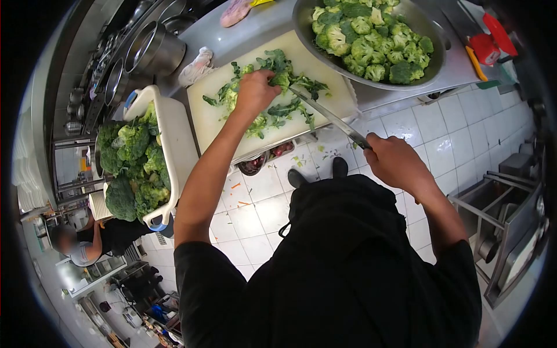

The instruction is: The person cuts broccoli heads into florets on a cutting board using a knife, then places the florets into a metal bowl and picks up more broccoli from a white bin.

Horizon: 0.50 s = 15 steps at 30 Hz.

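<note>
My right hand (pixel 395 161) is closed round the handle of a long knife (pixel 333 119). The blade reaches up and left over a white cutting board (pixel 203 124), its tip close to the broccoli piece (pixel 282 79) in my left hand. My left hand (pixel 255 91) grips that piece at the middle of the board; part of it is hidden by my fingers. Broccoli leaves (pixel 296 105) and trimmings lie scattered around it. Cut florets fill a large metal bowl (pixel 301 36) at the board's right.
A white tub (pixel 178 148) heaped with broccoli heads (pixel 132 145) stands left of the board. A crumpled cloth (pixel 197 66) and metal pots (pixel 155 49) lie beyond it. At the right are a red object (pixel 484 49) and a metal rack (pixel 493 232). Another person (pixel 87 246) is at lower left.
</note>
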Tool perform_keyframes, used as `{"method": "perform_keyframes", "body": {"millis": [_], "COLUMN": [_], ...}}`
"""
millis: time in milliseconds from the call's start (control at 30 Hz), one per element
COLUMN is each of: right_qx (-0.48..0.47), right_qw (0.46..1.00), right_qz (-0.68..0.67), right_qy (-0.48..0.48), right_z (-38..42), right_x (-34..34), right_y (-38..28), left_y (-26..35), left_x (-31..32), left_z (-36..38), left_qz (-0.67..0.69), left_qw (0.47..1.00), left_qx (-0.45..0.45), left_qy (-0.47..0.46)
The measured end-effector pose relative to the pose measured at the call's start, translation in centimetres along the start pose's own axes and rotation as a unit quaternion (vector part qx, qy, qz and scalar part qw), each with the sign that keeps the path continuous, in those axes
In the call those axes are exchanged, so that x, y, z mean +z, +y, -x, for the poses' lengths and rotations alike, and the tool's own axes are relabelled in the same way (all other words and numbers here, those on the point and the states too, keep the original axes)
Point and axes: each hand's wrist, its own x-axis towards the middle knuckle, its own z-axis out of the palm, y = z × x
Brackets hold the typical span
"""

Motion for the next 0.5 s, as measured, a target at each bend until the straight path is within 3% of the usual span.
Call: {"method": "perform_keyframes", "body": {"millis": [133,400,500], "right_qx": [-0.023,0.000,-0.031], "right_qw": [1.000,0.998,0.996], "right_qz": [-0.001,0.056,0.075], "right_qy": [0.021,0.010,0.036], "right_z": [-0.3,-0.8,-1.7], "right_x": [0.7,-0.1,0.3], "right_y": [0.7,-0.5,0.8], "left_y": [1.9,2.6,2.7], "left_x": [-0.9,-0.3,0.1], "left_z": [-0.1,-0.9,-1.1], "left_qz": [0.013,-0.032,-0.032], "left_qw": [0.997,0.998,0.997], "left_qx": [-0.025,0.030,0.051], "left_qy": [-0.068,-0.043,-0.039]}}
